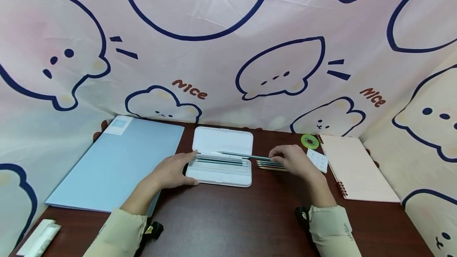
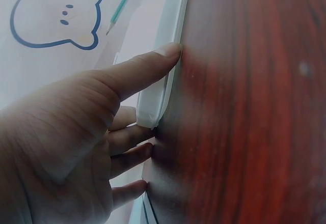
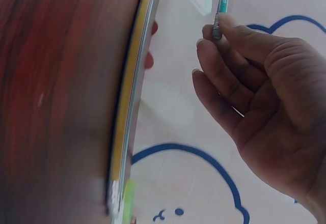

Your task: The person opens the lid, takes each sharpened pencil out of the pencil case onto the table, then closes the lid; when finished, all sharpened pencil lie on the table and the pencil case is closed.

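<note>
Pencil (image 1: 246, 156) pinched at its end by right hand (image 1: 290, 162) fingertips; left hand (image 1: 171, 171) (fingers spread) steadies the open case (image 1: 221, 171).

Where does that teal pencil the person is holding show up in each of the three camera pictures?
Head: teal pencil lies across the open white case, its end pinched by the right hand.
Left wrist: top left, beyond the thumb.
Right wrist: top centre, held at the fingertips.
Shared landmark: the dark wooden table.
</note>
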Available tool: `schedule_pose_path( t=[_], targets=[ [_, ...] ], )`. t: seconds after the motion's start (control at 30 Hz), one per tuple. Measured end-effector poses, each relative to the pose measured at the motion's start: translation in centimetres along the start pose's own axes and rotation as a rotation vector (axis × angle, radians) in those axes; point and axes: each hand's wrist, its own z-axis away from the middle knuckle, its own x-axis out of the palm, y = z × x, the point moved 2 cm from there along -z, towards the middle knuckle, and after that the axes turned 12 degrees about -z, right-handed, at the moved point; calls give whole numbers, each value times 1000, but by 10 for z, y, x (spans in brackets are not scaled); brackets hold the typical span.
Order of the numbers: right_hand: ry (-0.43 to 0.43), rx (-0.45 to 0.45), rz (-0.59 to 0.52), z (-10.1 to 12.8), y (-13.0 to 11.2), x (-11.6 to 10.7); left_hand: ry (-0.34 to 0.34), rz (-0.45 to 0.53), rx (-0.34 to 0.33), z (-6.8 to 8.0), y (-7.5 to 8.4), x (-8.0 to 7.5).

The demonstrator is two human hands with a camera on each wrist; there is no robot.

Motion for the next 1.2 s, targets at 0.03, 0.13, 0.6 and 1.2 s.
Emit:
schedule_pose_path(
  t=[0.03, 0.13, 0.6, 1.2],
  targets=[
    [4, 1, -2, 2, 2, -2, 0, 1, -1, 0, 0, 0],
    [12, 1, -1, 6, 9, -6, 1, 2, 2, 1, 0, 0],
    [41, 75, 23, 37, 40, -30, 7, 2, 10, -1, -1, 1],
    [-26, 173, 65, 75, 77, -44, 1, -1, 6, -1, -2, 2]
  ],
)
